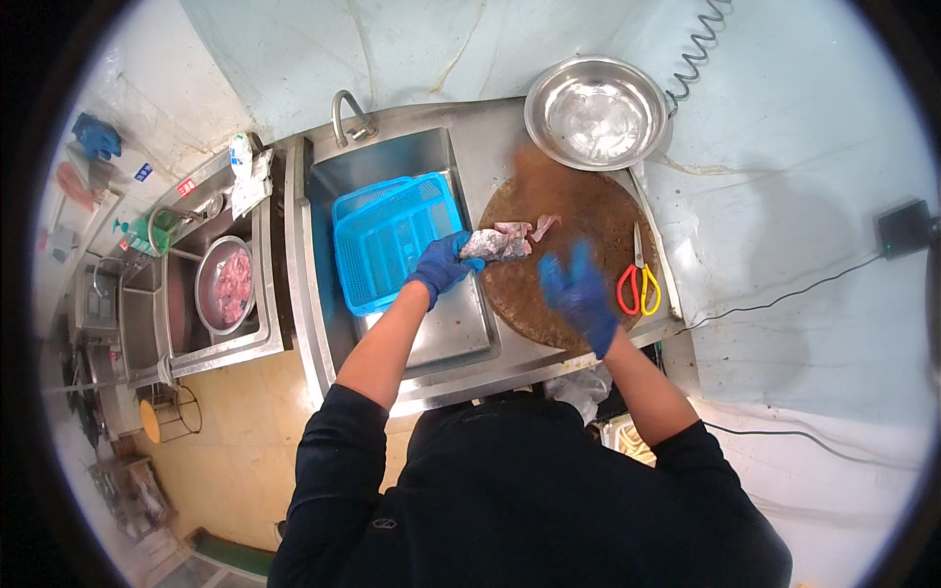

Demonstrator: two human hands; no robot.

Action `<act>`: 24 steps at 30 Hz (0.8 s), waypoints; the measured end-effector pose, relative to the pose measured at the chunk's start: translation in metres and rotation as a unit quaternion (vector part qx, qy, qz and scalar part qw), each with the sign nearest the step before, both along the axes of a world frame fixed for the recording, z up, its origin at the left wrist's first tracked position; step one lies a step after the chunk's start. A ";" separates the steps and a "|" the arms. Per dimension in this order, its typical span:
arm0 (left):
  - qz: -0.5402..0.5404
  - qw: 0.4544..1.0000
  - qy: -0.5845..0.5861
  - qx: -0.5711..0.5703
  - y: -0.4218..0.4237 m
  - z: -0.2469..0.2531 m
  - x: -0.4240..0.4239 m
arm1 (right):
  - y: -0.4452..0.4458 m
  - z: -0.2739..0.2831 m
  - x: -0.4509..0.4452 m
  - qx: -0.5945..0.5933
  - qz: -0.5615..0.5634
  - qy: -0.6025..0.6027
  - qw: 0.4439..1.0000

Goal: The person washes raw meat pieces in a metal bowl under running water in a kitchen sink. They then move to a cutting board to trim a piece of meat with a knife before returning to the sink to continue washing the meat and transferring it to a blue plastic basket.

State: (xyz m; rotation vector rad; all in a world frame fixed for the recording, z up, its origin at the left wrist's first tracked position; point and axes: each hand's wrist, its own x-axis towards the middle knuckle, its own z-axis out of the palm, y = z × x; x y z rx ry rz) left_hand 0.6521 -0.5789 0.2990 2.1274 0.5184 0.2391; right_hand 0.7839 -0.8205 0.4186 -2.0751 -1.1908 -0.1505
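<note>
My left hand (445, 266), in a blue glove, grips the end of a piece of fish (494, 245) with grey, scaly skin at the left edge of a round chopping board (544, 323). Pinkish scraps of fish (544, 226) lie beside the piece on the board. My right hand (579, 294), also gloved in blue and blurred, is over the lower middle of the board with its fingers apart; nothing shows in it. To its right, scissors (639, 275) with one red and one yellow handle rest on the board, blades pointing away from me.
Blue plastic baskets (393, 242) sit in the steel sink (441, 356) on the left, below a faucet (351, 121). A steel basin (595, 114) stands behind the board, overlapping its rim. Another sink farther left holds a metal bowl (207, 312) of pink meat (234, 287). A cable (779, 301) runs at the right.
</note>
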 end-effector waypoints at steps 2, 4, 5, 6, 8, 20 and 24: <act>0.011 0.999 0.002 0.044 -0.008 -0.021 -0.015 | -0.027 -0.026 -0.010 -0.066 0.004 0.402 0.913; 0.030 0.997 0.018 0.065 0.004 -0.014 -0.009 | -0.017 -0.027 0.008 -0.101 0.032 0.543 0.833; 0.037 0.997 0.037 0.057 0.014 -0.010 -0.004 | -0.008 -0.027 0.023 -0.108 0.049 0.507 0.854; 0.033 0.997 0.064 0.040 0.016 -0.006 -0.007 | -0.010 -0.023 0.023 -0.118 0.055 0.478 0.868; 0.027 0.995 -0.068 0.066 -0.004 -0.022 -0.025 | -0.023 -0.026 -0.006 -0.166 0.016 0.475 0.864; 0.006 0.997 -0.035 0.066 -0.026 0.018 -0.001 | -0.018 -0.036 -0.009 -0.098 -0.033 0.606 0.789; -0.007 0.985 -0.049 0.165 -0.034 0.022 -0.006 | -0.022 -0.022 -0.006 -0.108 -0.023 0.579 0.808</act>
